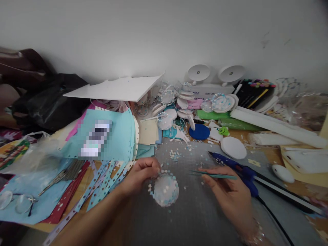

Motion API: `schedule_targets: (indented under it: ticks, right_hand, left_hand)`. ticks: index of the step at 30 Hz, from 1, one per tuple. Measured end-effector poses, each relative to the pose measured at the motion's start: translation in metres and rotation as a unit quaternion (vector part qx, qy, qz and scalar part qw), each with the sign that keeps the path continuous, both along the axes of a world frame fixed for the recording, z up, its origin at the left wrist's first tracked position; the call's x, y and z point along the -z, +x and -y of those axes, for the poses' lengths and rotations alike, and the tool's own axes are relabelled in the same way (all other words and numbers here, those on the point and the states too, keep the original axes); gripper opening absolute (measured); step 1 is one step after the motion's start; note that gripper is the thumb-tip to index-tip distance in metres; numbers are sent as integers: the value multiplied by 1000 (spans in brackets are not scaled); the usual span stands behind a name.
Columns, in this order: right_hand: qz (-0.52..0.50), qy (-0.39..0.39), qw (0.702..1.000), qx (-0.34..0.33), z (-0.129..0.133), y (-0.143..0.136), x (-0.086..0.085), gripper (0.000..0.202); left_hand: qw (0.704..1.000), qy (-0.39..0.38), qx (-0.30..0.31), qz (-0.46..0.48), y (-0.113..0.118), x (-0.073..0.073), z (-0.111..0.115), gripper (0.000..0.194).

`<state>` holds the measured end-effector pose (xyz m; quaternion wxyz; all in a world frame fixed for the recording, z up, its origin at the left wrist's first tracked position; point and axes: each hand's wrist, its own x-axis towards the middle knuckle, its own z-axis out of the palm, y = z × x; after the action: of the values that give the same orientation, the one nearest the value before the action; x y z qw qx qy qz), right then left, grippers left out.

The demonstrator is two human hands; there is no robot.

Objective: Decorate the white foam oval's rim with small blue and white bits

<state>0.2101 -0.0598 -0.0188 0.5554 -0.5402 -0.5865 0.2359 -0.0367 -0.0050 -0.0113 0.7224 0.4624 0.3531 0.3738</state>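
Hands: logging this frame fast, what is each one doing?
Left hand: closed, pinching the top edge of the white dotted disc.
Right hand: closed, holding teal tweezers.

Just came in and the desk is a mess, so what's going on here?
A person sits at a cluttered craft table. The left hand holds a white foam ball dotted with blue and white confetti, resting on the grey mat. The right hand grips teal tweezers pointed toward it. A blue glue gun lies beside.

Grey mat (pixel 189 212) between hands open, hemmed by paper strips (pixel 102 186) left, glue gun (pixel 235 169) right, foam clutter (pixel 184 112) behind.
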Motion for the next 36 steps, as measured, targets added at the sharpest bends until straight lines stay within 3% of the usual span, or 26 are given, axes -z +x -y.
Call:
schedule_targets:
  ticks: [5, 11, 20, 24, 26, 29, 32, 34, 36]
  right_hand:
    - [2, 3, 1000, 6, -2, 0, 1, 7]
    - [-15, -7, 1000, 5, 0, 1, 1, 7]
    - [-22, -27, 999, 8, -1, 3, 3, 7]
    - [-29, -35, 999, 7, -1, 3, 6, 7]
    - [-33, -41, 999, 5, -1, 4, 7, 8]
    - [-39, -54, 998, 3, 0, 3, 9, 9]
    - [-42, -58, 997, 0, 1, 1, 6, 9]
    - [-43, -55, 998, -4, 1, -1, 3, 10]
    - [-42, -51, 998, -4, 1, -3, 0, 11]
  left_hand:
    - [993, 36, 86, -73, 3, -4, 5, 37]
    - [961, 102, 168, -194, 11, -9, 10, 33]
    - [938, 159, 139, -274, 14, -4, 6, 37]
    - [926, 230, 103, -280, 9, -19, 8, 42]
    - [916, 279, 74, -278, -2, -34, 11, 37]
    - [912, 317, -27, -257, -30, -58, 15, 19]
    - [907, 303, -188, -223, -65, -75, 9, 14]
    - [883, 293, -311, -195, -86, -83, -1, 13]
    - [863, 272, -392, -169, -99, -87, -9, 13]
